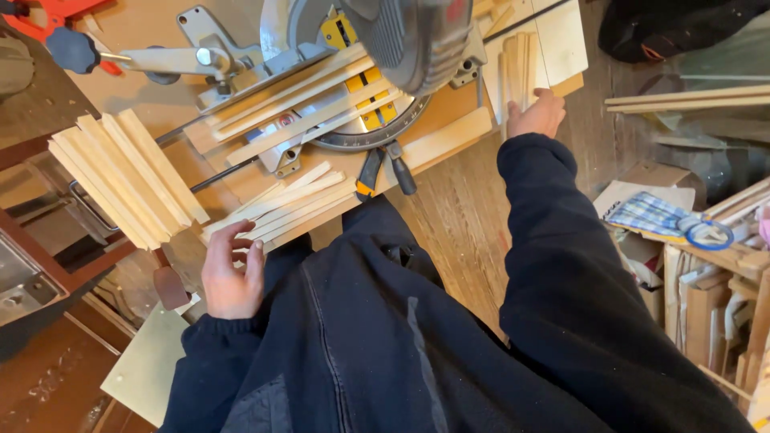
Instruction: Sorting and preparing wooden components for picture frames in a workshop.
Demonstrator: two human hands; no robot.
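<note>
My left hand rests with curled fingers at the near ends of several loose pale wood strips lying on the saw bench; I cannot tell whether it grips any. My right hand reaches out on the right and holds a bundle of upright pale wood strips by their lower ends. Between the hands stands a mitre saw with longer strips laid across its table. A stack of cut strips sits fanned out to the left.
A wooden floor runs under me. A red clamp lies at the top left. Long battens, a cardboard box with checked cloth and a tape roll, and scrap wood crowd the right side. A dark bag lies at the top right.
</note>
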